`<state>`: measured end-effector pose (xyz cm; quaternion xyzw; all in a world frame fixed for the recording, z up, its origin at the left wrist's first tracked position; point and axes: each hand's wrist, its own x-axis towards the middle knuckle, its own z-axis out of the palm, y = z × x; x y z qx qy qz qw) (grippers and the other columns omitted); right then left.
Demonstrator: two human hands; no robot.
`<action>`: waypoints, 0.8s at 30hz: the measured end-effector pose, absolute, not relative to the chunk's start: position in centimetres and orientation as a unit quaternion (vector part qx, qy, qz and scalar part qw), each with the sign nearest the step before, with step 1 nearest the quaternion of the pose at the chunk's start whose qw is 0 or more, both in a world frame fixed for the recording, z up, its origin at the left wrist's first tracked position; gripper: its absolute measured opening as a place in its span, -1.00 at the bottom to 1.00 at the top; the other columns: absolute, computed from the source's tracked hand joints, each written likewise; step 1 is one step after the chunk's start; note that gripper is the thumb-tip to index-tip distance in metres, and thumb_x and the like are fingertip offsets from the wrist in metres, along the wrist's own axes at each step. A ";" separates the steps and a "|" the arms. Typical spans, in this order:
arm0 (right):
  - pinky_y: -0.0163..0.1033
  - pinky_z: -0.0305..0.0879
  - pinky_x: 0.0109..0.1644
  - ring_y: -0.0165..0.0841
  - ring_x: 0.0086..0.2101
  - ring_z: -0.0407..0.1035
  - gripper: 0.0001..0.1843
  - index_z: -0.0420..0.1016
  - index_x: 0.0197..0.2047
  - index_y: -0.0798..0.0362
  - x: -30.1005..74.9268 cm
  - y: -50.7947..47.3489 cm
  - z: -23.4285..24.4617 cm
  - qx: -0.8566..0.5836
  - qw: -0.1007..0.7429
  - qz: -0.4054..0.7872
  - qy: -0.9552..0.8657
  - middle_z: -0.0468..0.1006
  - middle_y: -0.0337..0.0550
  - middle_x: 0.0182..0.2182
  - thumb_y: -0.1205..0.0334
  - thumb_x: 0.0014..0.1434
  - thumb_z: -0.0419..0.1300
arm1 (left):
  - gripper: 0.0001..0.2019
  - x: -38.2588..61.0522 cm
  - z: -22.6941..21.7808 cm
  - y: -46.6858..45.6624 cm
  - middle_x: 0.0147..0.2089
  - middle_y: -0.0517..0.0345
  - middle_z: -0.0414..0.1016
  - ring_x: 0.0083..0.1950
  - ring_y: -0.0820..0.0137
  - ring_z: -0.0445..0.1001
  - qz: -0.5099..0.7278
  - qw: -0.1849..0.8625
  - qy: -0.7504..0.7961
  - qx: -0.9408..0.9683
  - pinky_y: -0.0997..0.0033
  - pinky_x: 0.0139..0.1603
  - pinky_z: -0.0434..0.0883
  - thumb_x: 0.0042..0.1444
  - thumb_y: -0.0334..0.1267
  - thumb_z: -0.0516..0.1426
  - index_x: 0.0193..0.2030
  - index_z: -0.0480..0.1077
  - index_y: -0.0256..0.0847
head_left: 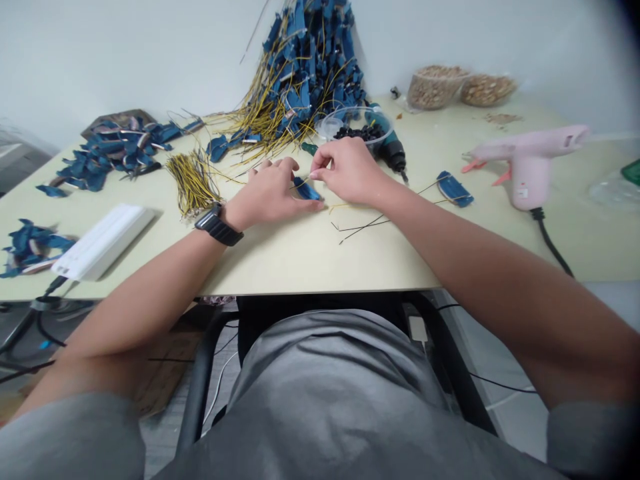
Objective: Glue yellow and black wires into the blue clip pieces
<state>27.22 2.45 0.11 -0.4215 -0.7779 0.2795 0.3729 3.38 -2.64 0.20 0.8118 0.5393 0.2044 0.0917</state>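
Observation:
On the table in front of me lies a small blue piece (307, 190), apparently a curved scrap with a blue covering. My left hand (270, 191), wearing a black watch (219, 225), brackets it, thumb along the near side and bent index finger at the far side. My right hand (346, 172) pinches a thin yellow wire (301, 181) between thumb and index finger, just above the piece. The wire's contact with the piece is too small to make out. Right of my hands, a finished-looking blue piece (455, 189) carries wires, and loose black-tipped wires (361, 228) lie nearer me.
A bundle of yellow and black wires (193, 183) lies left. Behind rises a tall heap of wired blue pieces (313, 67). A tub of black parts (357, 133), a drill (393, 150), a pink glue gun (530, 160), a white box (104, 241) and more blue pieces (107, 150) stand around.

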 end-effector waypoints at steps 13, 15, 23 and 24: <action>0.06 0.54 0.01 -0.08 -0.17 0.54 -0.70 0.74 -0.31 -0.14 27.7 2.3 0.3 -0.439 0.367 0.268 -0.775 0.62 -0.12 -0.37 0.33 0.33 0.71 | -0.20 3.1 0.8 -2.0 0.44 -0.19 0.72 0.49 -0.25 0.66 0.217 0.162 0.491 0.828 -0.33 0.60 0.53 0.13 0.01 0.64 0.43 0.55 -0.11; 0.07 0.53 0.00 -0.07 -0.18 0.54 -0.70 0.75 -0.31 -0.15 27.7 2.6 0.0 -0.433 0.372 0.285 -0.770 0.60 -0.13 -0.39 0.31 0.31 0.73 | -0.24 2.8 0.9 -1.7 0.39 -0.11 0.73 0.49 -0.23 0.65 0.228 0.177 0.477 0.830 -0.29 0.62 0.52 0.08 -0.02 0.68 0.36 0.57 -0.07; 0.03 0.47 -0.07 -0.12 -0.22 0.52 -0.78 0.80 -0.29 -0.12 27.6 3.4 -1.1 -0.437 0.370 0.268 -0.775 0.73 -0.06 -0.31 0.30 0.33 0.68 | -0.28 2.6 0.5 -1.4 0.33 -0.09 0.75 0.55 -0.36 0.55 0.239 0.186 0.470 0.829 -0.51 0.75 0.36 0.00 0.03 0.75 0.20 0.59 -0.03; 0.02 0.47 -0.09 -0.12 -0.22 0.52 -0.78 0.80 -0.29 -0.12 27.7 3.5 -1.2 -0.438 0.369 0.265 -0.776 0.73 -0.06 -0.32 0.28 0.33 0.69 | -0.28 2.6 0.5 -1.4 0.33 -0.09 0.75 0.55 -0.37 0.55 0.239 0.186 0.470 0.829 -0.54 0.76 0.34 0.00 0.04 0.75 0.19 0.59 -0.03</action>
